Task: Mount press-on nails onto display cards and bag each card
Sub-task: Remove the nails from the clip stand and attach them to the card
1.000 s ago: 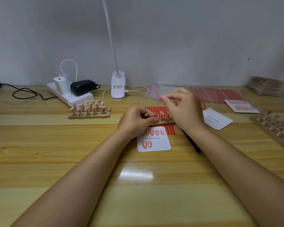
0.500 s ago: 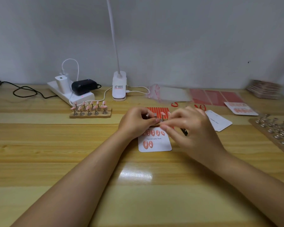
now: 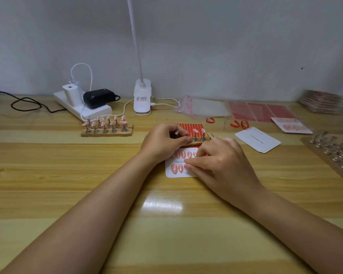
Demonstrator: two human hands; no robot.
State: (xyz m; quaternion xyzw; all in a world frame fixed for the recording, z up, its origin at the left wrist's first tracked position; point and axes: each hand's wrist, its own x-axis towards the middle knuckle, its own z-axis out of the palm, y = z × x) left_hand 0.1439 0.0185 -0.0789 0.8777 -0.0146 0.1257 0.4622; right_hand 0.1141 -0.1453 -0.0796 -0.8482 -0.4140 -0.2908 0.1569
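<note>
**Pink nail pressed onto white card**

Wooden tabletop was spanned by two bare forearms converging on a white rectangular display card printed with "Handm…", where pink almond-shaped press-on nails were already mounted in two rows. The right hand was laid palm-down over the card's right half, its fingertips flattened against the lower row; whether a nail was trapped beneath could not be told. The left hand was curled, fingers and thumb clamped on the small wooden strip of metal nail stands just behind the card. Two pink nails were seen on those stands. A second wooden strip of pink-tipped stands was set well to the left.
</note>
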